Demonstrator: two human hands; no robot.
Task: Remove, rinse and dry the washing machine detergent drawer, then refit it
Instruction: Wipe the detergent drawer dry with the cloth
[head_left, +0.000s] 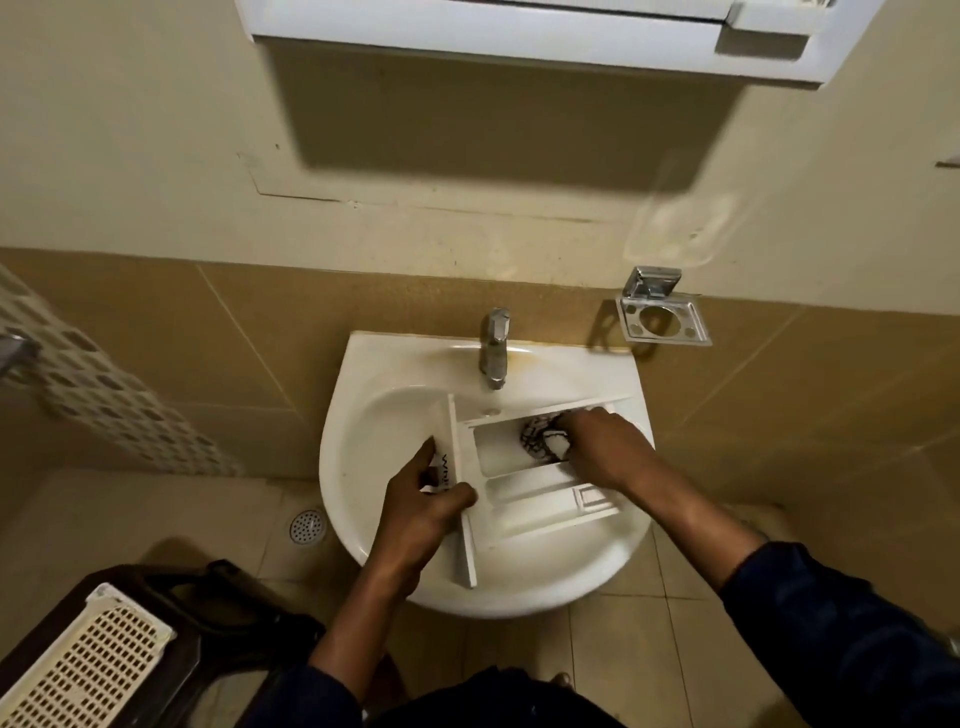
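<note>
The white detergent drawer (540, 493) lies across the white wash basin (363, 447), its front panel pointing left. My left hand (423, 499) grips that front panel at its lower end. Inside the drawer's far compartment, my right hand (597, 447) presses a black-and-white patterned cloth (537, 439) against the plastic. The cloth is partly hidden under my fingers. The chrome tap (494, 345) stands behind the drawer, and I see no water running from it.
An empty chrome holder (662, 317) is fixed to the wall right of the basin. A dark stool carrying a cream perforated basket (88, 660) stands at lower left. A floor drain (307, 526) sits left of the basin. A white cabinet (519, 31) hangs overhead.
</note>
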